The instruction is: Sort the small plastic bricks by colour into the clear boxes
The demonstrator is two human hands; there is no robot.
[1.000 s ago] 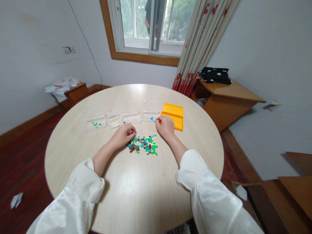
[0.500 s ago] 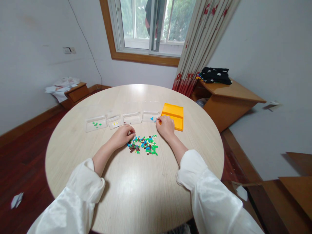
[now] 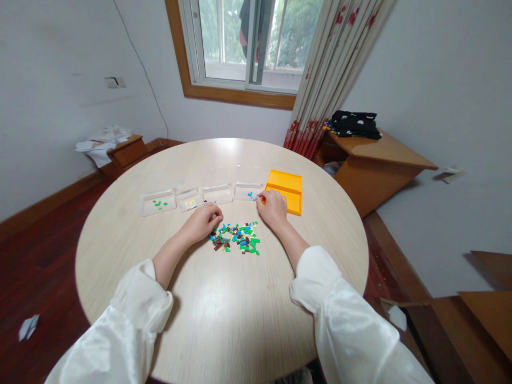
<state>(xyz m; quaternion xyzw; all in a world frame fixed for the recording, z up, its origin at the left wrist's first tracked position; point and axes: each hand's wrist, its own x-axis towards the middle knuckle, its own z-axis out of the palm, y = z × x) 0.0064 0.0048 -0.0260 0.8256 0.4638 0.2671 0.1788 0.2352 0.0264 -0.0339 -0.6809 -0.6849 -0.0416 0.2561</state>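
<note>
A loose pile of small building bricks [image 3: 248,241] in green, blue, brown and cream lies mid-table. At its upper left edge rests my left hand [image 3: 204,220], fingers curled together; whatever they hold is hidden. My right hand [image 3: 272,207] is closed at the right end of a clear box [image 3: 240,189] with a few blue pieces [image 3: 250,195] in it, and it partly covers the open yellow case [image 3: 294,201]. What its fingertips pinch, if anything, is too small to name.
Left of that box stand another clear box [image 3: 218,186], a smaller box with yellow pieces [image 3: 190,202] and a box with green pieces [image 3: 160,204]. All sit on a round wooden table [image 3: 224,320]. A wooden cabinet [image 3: 384,154] stands beyond its right edge.
Both hands keep nearly the same place and pose. The whole view has shifted very slightly; no piece has visibly moved.
</note>
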